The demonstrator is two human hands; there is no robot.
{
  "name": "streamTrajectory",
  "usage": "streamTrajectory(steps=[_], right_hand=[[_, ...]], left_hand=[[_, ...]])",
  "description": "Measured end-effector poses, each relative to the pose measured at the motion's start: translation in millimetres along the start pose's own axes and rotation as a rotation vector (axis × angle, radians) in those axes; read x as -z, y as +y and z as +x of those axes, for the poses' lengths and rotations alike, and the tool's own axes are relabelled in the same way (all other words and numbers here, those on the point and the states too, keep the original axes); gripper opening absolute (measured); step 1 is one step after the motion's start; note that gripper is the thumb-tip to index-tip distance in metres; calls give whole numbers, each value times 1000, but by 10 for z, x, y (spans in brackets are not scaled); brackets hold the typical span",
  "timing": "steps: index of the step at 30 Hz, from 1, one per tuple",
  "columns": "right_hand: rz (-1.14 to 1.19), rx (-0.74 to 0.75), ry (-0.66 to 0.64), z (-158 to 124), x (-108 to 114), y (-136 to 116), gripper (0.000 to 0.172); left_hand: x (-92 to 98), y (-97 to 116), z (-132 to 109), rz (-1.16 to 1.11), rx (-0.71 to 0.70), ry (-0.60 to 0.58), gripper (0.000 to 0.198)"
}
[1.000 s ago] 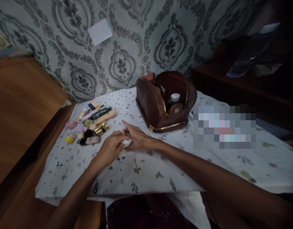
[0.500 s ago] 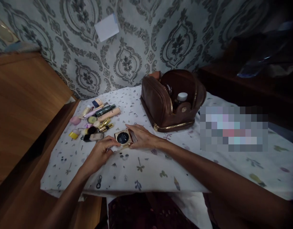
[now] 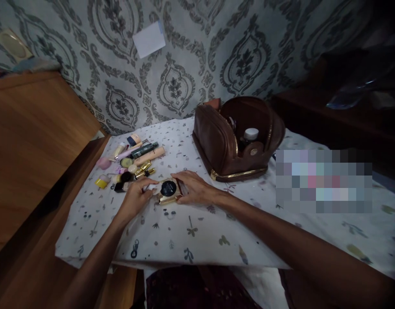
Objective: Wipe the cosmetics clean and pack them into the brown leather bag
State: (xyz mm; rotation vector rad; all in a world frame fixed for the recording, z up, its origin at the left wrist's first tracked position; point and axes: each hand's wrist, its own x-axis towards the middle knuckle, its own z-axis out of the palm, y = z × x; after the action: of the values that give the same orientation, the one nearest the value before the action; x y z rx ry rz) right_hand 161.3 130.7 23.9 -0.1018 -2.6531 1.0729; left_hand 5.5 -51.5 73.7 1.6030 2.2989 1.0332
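Note:
A square gold compact case (image 3: 168,188) with a round black label lies on the printed cloth. My right hand (image 3: 197,189) is around its right side, fingers at the far corner and thumb at the near one. At its left edge, my left hand (image 3: 140,195) has thumb and fingertips closed together. Something small and pale shows at those fingertips, too blurred to name. Just beyond the left hand lie two gold lipstick tubes (image 3: 144,168) and a dark-capped bottle (image 3: 120,187), partly hidden by that hand.
Several cosmetics, among them a dark green tube (image 3: 145,149), a peach tube (image 3: 150,156) and a pink sponge (image 3: 104,163), lie at the left. A brown cosmetic bag (image 3: 223,141) stands unzipped behind my right hand, with a white-capped bottle (image 3: 251,134) inside. A blurred-out patch covers the right.
My left fingertips have drawn back a little to the left from the compact case, so more of its near edge shows. My right hand stays on it. The view has shifted slightly.

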Motion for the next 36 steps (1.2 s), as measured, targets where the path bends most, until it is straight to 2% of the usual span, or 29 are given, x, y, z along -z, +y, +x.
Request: streamTrajectory(steps=[7, 13, 20, 26, 32, 36], right_hand=[[-29, 14, -3, -7, 10, 11, 84], [-45, 16, -14, -11, 9, 6, 84], [-48, 16, -9, -10, 15, -18, 83], [-46, 14, -4, -17, 32, -50, 84], [-44, -52, -8, -18, 19, -60, 99], [-36, -49, -7, -27, 23, -54, 103]], left_hand=[[-45, -146, 190, -49, 85, 79, 21], [-66, -210, 44, -99, 148, 66, 27], [-59, -45, -322, -115, 162, 37, 25], [-66, 137, -530, -48, 46, 10, 20], [-71, 257, -545, 138, -30, -35, 36], [-70, 217, -398, 178, -23, -15, 31]])
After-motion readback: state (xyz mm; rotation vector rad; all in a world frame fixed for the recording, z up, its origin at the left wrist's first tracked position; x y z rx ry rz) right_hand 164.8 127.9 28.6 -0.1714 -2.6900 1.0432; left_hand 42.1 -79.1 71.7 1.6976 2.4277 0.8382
